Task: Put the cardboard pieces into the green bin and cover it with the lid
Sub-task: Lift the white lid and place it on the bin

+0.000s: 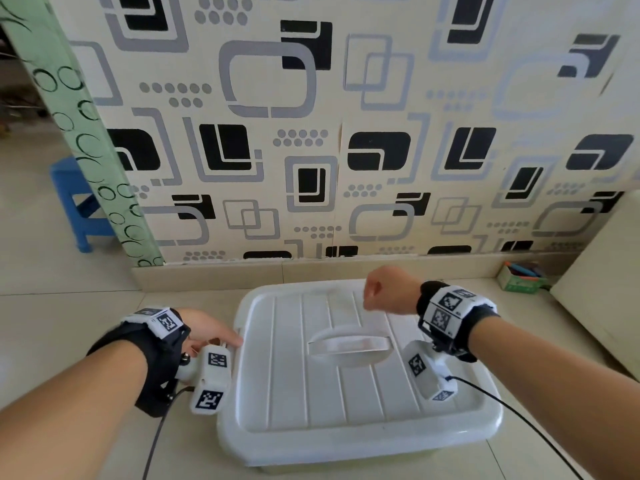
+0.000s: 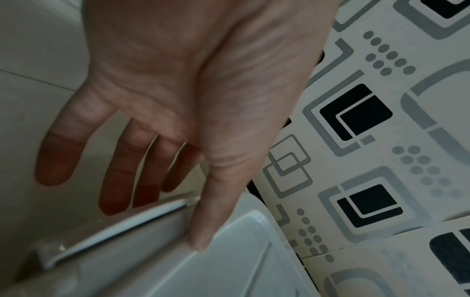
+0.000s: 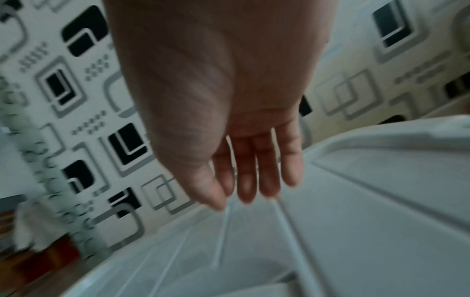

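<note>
A white ribbed lid (image 1: 346, 386) with a recessed handle (image 1: 349, 344) sits on the bin, closing it. Only a pale strip of the bin's body (image 1: 311, 470) shows under the lid's front rim. No cardboard pieces are visible. My left hand (image 1: 228, 341) is at the lid's left edge. In the left wrist view the thumb (image 2: 203, 231) rests on the lid (image 2: 229, 271), and the straight fingers (image 2: 114, 180) hang down beside the rim. My right hand (image 1: 377, 289) hovers above the lid's far side, fingers (image 3: 246, 180) loose and holding nothing over the lid (image 3: 356, 221).
The bin stands on a pale tiled floor (image 1: 69, 323) close to a patterned wall (image 1: 311, 133). A small green box of coloured pens (image 1: 519, 277) sits at the wall's foot on the right, beside white furniture (image 1: 602, 282). A blue stool (image 1: 74, 202) stands at the far left.
</note>
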Tool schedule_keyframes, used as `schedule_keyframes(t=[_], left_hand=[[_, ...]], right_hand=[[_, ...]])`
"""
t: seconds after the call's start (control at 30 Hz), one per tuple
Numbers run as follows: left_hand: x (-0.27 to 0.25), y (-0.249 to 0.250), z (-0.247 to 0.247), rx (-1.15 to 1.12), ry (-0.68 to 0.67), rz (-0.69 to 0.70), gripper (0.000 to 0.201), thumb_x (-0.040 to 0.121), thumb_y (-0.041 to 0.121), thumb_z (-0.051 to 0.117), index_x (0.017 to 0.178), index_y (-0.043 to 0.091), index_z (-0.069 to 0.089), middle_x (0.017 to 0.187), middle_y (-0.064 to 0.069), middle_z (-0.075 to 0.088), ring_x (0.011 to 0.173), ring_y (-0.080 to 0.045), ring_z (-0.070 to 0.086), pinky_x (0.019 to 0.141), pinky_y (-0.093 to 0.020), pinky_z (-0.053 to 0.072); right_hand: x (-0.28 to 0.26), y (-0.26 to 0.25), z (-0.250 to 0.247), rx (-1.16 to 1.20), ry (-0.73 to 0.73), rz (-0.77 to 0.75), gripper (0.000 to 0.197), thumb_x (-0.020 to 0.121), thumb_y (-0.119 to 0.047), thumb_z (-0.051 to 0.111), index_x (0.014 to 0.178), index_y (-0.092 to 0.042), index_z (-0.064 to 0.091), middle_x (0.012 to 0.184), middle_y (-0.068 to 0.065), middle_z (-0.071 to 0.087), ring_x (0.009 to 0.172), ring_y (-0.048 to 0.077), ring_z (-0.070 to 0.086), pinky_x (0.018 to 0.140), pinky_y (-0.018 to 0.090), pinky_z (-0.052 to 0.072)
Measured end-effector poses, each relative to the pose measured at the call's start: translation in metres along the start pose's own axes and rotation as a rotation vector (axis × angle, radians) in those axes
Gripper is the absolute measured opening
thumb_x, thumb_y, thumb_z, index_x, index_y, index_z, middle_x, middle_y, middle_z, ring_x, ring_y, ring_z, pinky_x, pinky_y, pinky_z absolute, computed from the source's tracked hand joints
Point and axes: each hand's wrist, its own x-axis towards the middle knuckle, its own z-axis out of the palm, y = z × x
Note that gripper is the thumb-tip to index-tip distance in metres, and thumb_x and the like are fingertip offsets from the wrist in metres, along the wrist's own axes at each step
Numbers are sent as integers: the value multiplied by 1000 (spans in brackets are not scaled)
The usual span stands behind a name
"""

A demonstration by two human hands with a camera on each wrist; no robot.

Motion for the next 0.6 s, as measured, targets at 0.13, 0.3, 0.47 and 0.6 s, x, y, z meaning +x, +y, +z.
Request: schedule_keyframes(t=[0.13, 0.3, 0.47, 0.6], left_hand=[[-9, 3, 9, 48, -26, -1, 42, 68, 23, 85, 100, 1, 69, 98, -18, 75, 91, -33, 72, 85, -44, 57], [-9, 10, 18, 97, 22, 33, 16, 82, 17, 74, 85, 5, 63, 60, -9, 73, 58, -25, 69, 54, -28, 55], [-18, 18, 22, 189, 60, 10, 15, 88, 18, 68, 82, 7, 60, 43, -2, 69, 38, -15, 66, 33, -18, 45], [-29, 25, 29, 248, 99, 16, 17, 93, 15, 62, 80, 6, 56, 58, -5, 66, 48, -18, 61, 41, -28, 42]], right_hand=[[5, 38, -10, -52, 190, 323, 55, 87, -33, 70, 134, -9, 53, 132, 11, 58, 115, 27, 57, 96, 36, 50], [-16, 59, -22, -86, -80, 602, 50, 86, -32, 65, 127, -8, 51, 120, 15, 56, 107, 33, 60, 76, 30, 51], [-35, 89, -22, 188, -242, 700, 38, 78, -15, 71, 113, -2, 62, 106, 18, 63, 84, 33, 64, 68, 33, 52], [-42, 105, -25, 180, -147, 685, 34, 72, -31, 88, 91, -10, 70, 93, 13, 72, 87, 31, 68, 75, 37, 57]])
